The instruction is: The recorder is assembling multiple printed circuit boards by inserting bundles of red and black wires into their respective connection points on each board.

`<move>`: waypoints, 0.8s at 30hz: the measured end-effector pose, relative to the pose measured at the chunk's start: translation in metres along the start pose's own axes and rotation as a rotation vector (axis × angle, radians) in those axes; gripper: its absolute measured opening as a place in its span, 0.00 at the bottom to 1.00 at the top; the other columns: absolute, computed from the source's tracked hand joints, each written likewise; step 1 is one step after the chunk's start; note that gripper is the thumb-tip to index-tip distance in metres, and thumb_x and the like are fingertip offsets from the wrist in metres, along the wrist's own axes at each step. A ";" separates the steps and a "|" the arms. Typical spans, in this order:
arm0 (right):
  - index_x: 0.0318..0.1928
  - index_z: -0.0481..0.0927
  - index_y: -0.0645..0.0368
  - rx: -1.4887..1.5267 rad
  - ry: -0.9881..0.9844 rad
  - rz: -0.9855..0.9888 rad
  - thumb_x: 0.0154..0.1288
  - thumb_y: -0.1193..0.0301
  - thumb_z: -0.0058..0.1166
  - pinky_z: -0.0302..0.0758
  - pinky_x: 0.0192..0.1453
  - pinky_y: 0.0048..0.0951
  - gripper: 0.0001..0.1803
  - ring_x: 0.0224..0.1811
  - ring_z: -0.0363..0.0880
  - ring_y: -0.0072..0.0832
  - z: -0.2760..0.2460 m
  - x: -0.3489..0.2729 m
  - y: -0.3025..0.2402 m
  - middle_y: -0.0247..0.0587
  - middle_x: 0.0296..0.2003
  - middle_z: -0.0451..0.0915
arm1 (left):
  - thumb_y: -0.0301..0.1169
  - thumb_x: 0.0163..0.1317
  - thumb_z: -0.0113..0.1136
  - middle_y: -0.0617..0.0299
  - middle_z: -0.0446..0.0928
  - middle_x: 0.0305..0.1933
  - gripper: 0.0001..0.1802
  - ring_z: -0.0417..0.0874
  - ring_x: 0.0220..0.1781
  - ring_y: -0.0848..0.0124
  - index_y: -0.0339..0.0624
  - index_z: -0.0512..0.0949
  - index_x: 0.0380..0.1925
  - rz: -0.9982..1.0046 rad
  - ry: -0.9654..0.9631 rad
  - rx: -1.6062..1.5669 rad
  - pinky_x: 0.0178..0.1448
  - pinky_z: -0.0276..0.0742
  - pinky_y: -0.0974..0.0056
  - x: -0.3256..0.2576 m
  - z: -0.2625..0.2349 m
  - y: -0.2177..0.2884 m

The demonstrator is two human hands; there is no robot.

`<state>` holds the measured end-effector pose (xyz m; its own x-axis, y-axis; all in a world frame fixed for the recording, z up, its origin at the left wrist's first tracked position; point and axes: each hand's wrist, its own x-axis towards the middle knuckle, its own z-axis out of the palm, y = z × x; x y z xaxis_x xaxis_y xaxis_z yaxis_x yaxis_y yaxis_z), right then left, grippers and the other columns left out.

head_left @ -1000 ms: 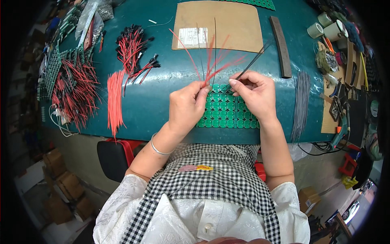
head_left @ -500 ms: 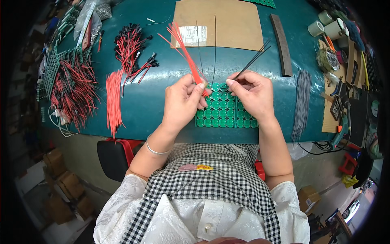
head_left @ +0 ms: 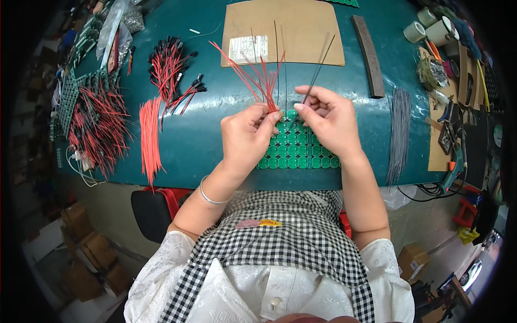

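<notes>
A green panel of small round circuit boards [head_left: 301, 153] lies on the teal table in front of me, partly under both hands. My left hand [head_left: 246, 137] pinches a bunch of thin red wires [head_left: 253, 78] that fan up and away from the panel. My right hand [head_left: 331, 118] pinches thin black wires [head_left: 318, 67] that rise toward the brown cardboard sheet [head_left: 301, 27]. The two hands' fingertips nearly meet over the panel's top edge.
Loose red wires [head_left: 149, 137] and red-black wire bundles [head_left: 167, 67] lie at the left, with more wired green boards [head_left: 94, 124] further left. A grey wire bundle [head_left: 399, 132], a dark strip [head_left: 369, 54], tape rolls [head_left: 428, 29] and tools crowd the right side.
My left hand has shifted right and up on the panel; the red wires, bunched half a second ago, now fan out upward. My right hand now holds the black wires closer to my left.
</notes>
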<state>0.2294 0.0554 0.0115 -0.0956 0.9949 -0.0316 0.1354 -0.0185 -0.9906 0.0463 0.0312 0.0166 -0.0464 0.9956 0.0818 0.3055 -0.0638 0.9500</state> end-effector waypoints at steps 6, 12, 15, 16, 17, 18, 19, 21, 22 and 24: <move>0.41 0.87 0.68 0.111 0.018 0.111 0.64 0.78 0.65 0.79 0.33 0.20 0.06 0.30 0.81 0.16 -0.012 -0.008 -0.010 0.33 0.32 0.85 | 0.21 0.62 0.69 0.54 0.86 0.27 0.03 0.87 0.25 0.74 0.31 0.85 0.34 0.055 0.009 0.058 0.28 0.81 0.70 -0.004 0.007 -0.007; 0.36 0.87 0.70 0.144 0.005 0.094 0.64 0.80 0.66 0.80 0.34 0.19 0.04 0.32 0.82 0.18 -0.018 -0.019 -0.004 0.38 0.37 0.85 | 0.20 0.64 0.67 0.57 0.88 0.31 0.04 0.87 0.26 0.76 0.29 0.86 0.37 0.070 -0.017 0.120 0.31 0.82 0.72 -0.003 0.008 -0.012; 0.36 0.87 0.70 0.153 -0.001 0.089 0.64 0.80 0.66 0.80 0.34 0.19 0.04 0.32 0.82 0.18 -0.018 -0.017 -0.007 0.38 0.37 0.85 | 0.20 0.64 0.68 0.57 0.88 0.30 0.04 0.87 0.26 0.76 0.30 0.86 0.37 0.090 -0.007 0.105 0.31 0.82 0.72 -0.003 0.008 -0.009; 0.36 0.87 0.70 0.159 0.000 0.083 0.63 0.80 0.66 0.80 0.35 0.19 0.03 0.32 0.82 0.18 -0.018 -0.017 -0.006 0.38 0.37 0.85 | 0.20 0.64 0.68 0.57 0.88 0.30 0.04 0.87 0.26 0.76 0.30 0.86 0.37 0.086 -0.007 0.107 0.31 0.82 0.72 -0.004 0.008 -0.011; 0.36 0.87 0.70 0.164 0.002 0.078 0.63 0.80 0.66 0.80 0.35 0.19 0.03 0.31 0.82 0.19 -0.018 -0.017 -0.005 0.38 0.37 0.85 | 0.20 0.64 0.68 0.57 0.88 0.30 0.04 0.87 0.26 0.76 0.30 0.86 0.37 0.083 -0.008 0.108 0.31 0.82 0.72 -0.004 0.008 -0.012; 0.36 0.87 0.70 0.169 0.004 0.072 0.63 0.80 0.66 0.80 0.35 0.19 0.03 0.31 0.82 0.19 -0.018 -0.017 -0.004 0.39 0.37 0.85 | 0.20 0.63 0.68 0.56 0.88 0.30 0.04 0.87 0.26 0.76 0.30 0.86 0.37 0.088 -0.019 0.121 0.31 0.82 0.71 -0.004 0.008 -0.012; 0.36 0.87 0.70 0.172 0.006 0.067 0.63 0.80 0.66 0.80 0.35 0.19 0.03 0.31 0.83 0.19 -0.019 -0.017 -0.003 0.39 0.37 0.85 | 0.20 0.63 0.68 0.56 0.88 0.30 0.04 0.87 0.26 0.76 0.30 0.86 0.37 0.093 -0.032 0.134 0.31 0.82 0.71 -0.003 0.008 -0.011; 0.37 0.88 0.69 0.177 0.012 0.057 0.63 0.81 0.67 0.80 0.35 0.20 0.04 0.31 0.83 0.19 -0.019 -0.018 -0.002 0.39 0.37 0.86 | 0.20 0.63 0.68 0.56 0.88 0.30 0.04 0.87 0.26 0.76 0.31 0.86 0.37 0.103 -0.049 0.160 0.31 0.82 0.71 -0.002 0.007 -0.010; 0.37 0.88 0.69 0.172 0.015 0.050 0.63 0.80 0.67 0.80 0.35 0.20 0.04 0.31 0.83 0.20 -0.019 -0.018 -0.001 0.39 0.37 0.86 | 0.20 0.63 0.68 0.56 0.88 0.30 0.04 0.87 0.26 0.76 0.31 0.86 0.37 0.109 -0.054 0.174 0.31 0.82 0.71 -0.001 0.007 -0.010; 0.38 0.88 0.69 0.163 0.022 0.035 0.63 0.80 0.67 0.80 0.35 0.20 0.04 0.31 0.83 0.20 -0.020 -0.018 0.000 0.40 0.37 0.86 | 0.21 0.62 0.69 0.55 0.87 0.28 0.04 0.86 0.24 0.74 0.32 0.86 0.35 0.129 -0.032 0.179 0.29 0.80 0.70 -0.001 0.008 -0.011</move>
<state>0.2505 0.0395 0.0146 -0.0716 0.9953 -0.0655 -0.0233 -0.0673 -0.9975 0.0509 0.0309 0.0040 0.0334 0.9817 0.1873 0.4708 -0.1808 0.8635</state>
